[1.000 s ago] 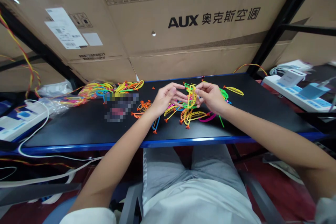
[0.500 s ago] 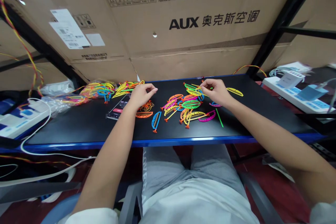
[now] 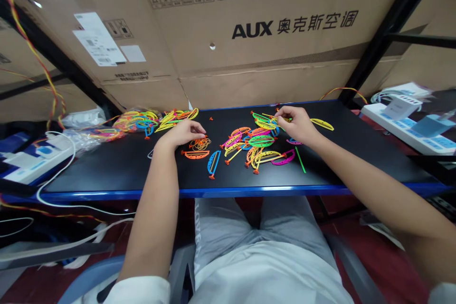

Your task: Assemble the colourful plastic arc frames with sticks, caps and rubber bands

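Note:
My left hand (image 3: 183, 133) is over a small heap of thin rubber bands (image 3: 202, 144) and orange suction tips, its fingers bent and thumb close to the forefinger. Whatever lies between those fingertips is too small to make out. At the far side of the bright toy pile, my right hand (image 3: 294, 122) is pinched close to a green toy bow (image 3: 258, 118); its fingers hide what they hold. Between the hands lie several toy bows, among them a green bow (image 3: 261, 141) and a yellow bow (image 3: 268, 156). A blue bow (image 3: 214, 162) and an orange bow (image 3: 197, 154) lie nearer my left hand.
More bows (image 3: 176, 118) and a plastic-bagged bundle (image 3: 133, 121) lie at the back left. A green stick (image 3: 300, 159) and yellow bow (image 3: 322, 124) are on the right. Power strips (image 3: 409, 128) flank the black tabletop (image 3: 117, 171); a large carton (image 3: 199, 57) stands behind it.
My left hand has come down towards the rubber bands, uncovering a small orange piece behind it. The phone with its lit screen no longer shows. My right hand stays by the pile, still pinched.

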Available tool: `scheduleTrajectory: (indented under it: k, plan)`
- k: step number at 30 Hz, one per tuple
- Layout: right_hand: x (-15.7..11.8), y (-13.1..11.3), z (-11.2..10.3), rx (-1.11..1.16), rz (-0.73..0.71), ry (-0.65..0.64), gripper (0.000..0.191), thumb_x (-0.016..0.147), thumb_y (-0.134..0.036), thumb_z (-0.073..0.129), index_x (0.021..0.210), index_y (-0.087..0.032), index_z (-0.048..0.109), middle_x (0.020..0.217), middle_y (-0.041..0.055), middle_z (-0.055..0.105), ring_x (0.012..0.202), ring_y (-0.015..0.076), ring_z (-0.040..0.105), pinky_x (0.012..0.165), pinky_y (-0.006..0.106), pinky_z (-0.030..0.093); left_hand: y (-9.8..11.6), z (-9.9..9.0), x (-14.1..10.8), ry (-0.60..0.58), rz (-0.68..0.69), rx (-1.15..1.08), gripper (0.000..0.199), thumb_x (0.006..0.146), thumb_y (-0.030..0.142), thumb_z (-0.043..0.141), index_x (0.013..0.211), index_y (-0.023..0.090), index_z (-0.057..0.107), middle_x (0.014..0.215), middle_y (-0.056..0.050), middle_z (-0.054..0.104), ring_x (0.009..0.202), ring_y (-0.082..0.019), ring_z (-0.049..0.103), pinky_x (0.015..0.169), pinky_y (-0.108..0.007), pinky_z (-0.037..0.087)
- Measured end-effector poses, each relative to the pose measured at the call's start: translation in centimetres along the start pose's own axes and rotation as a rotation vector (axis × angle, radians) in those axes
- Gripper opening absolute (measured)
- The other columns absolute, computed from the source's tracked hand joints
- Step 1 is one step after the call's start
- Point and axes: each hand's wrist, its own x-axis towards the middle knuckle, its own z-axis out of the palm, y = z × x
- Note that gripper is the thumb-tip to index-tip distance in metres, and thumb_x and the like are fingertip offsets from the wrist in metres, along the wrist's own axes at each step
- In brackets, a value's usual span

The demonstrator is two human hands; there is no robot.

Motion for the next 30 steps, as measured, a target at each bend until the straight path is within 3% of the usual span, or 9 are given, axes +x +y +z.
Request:
scheduleTrajectory:
  k: [4, 9, 11, 14, 16, 18, 22, 30]
  plan:
    - [-0.1, 0.0, 0.1, 0.004, -0.009, -0.007, 0.011, 0.077, -0.028, 0.063, 0.07, -0.02, 0.068, 0.065, 0.0017, 0.063, 0.06, 0.016, 0.049, 0.061, 0.032, 0.038, 0.0, 0.4, 0.3, -0.052, -0.001, 0.041, 0.022, 0.074, 0.042, 0.083, 0.08, 0.021, 0.081, 0.082, -0.007, 0.082, 0.077, -0.023, 0.075, 0.075, -0.035, 0.058]
    - [0.0, 0.4, 0.2, 0.01, -0.012, -0.017, 0.013, 0.078, -0.031, 0.066, 0.071, -0.02, 0.069, 0.068, 0.0034, 0.067, 0.062, 0.0172, 0.053, 0.063, 0.033, 0.041, 0.8, 1.0, 0.7, -0.006, 0.059, 0.108, 0.012, 0.081, 0.033, 0.075, 0.077, 0.021, 0.077, 0.077, -0.005, 0.079, 0.073, -0.022, 0.072, 0.073, -0.034, 0.055]
    - [-0.1, 0.4, 0.4, 0.037, -0.006, -0.028, 0.017, 0.079, -0.035, 0.068, 0.071, -0.02, 0.069, 0.068, 0.004, 0.067, 0.063, 0.0178, 0.055, 0.064, 0.033, 0.043, 1.9, 1.9, 0.9, 0.098, 0.145, 0.129, 0.01, 0.085, 0.028, 0.072, 0.079, 0.02, 0.075, 0.081, -0.005, 0.077, 0.076, -0.022, 0.071, 0.077, -0.035, 0.055]
    - [-0.3, 0.2, 0.8, 0.108, 0.004, -0.082, 0.027, 0.081, -0.044, 0.074, 0.072, -0.02, 0.07, 0.071, 0.0048, 0.069, 0.065, 0.0184, 0.057, 0.066, 0.034, 0.046, 4.5, 4.5, 1.2, 0.338, 0.391, 0.103, 0.014, 0.095, 0.026, 0.065, 0.086, 0.019, 0.073, 0.095, -0.008, 0.074, 0.088, -0.021, 0.068, 0.087, -0.037, 0.054]
    - [-0.7, -0.4, 1.2, 0.167, 0.024, -0.136, 0.032, 0.082, -0.05, 0.078, 0.073, -0.02, 0.072, 0.073, 0.005, 0.071, 0.066, 0.018, 0.058, 0.066, 0.034, 0.047, 6.7, 6.8, 1.3, 0.479, 0.522, 0.026, 0.017, 0.101, 0.028, 0.061, 0.091, 0.019, 0.071, 0.096, -0.008, 0.073, 0.086, -0.02, 0.065, 0.082, -0.036, 0.054]
    - [-1.2, -1.0, 1.7, 0.258, 0.078, -0.203, 0.035, 0.081, -0.054, 0.081, 0.076, -0.02, 0.073, 0.072, 0.0045, 0.071, 0.065, 0.0169, 0.058, 0.063, 0.033, 0.047, 8.6, 8.8, 1.2, 0.538, 0.647, -0.015, 0.018, 0.105, 0.03, 0.06, 0.094, 0.02, 0.069, 0.098, -0.008, 0.073, 0.09, -0.02, 0.066, 0.083, -0.036, 0.055]
    - [-2.1, -2.2, 2.5, 0.47, 0.196, -0.309, 0.04, 0.077, -0.056, 0.088, 0.081, -0.019, 0.075, 0.072, 0.0039, 0.073, 0.064, 0.0158, 0.063, 0.062, 0.032, 0.05, 10.5, 10.6, 0.6, 0.486, 0.818, 0.042, 0.015, 0.108, 0.028, 0.056, 0.099, 0.021, 0.067, 0.1, -0.008, 0.073, 0.096, -0.021, 0.068, 0.088, -0.039, 0.055]
    - [-1.9, -2.7, 2.2, 0.52, 0.28, -0.266, 0.04, 0.068, -0.053, 0.095, 0.077, -0.02, 0.075, 0.077, 0.0046, 0.078, 0.067, 0.0162, 0.069, 0.062, 0.031, 0.055, 10.1, 10.3, 0.4, 0.492, 0.943, 0.084, 0.007, 0.107, 0.023, 0.061, 0.102, 0.019, 0.065, 0.098, -0.008, 0.073, 0.093, -0.019, 0.069, 0.083, -0.035, 0.057]
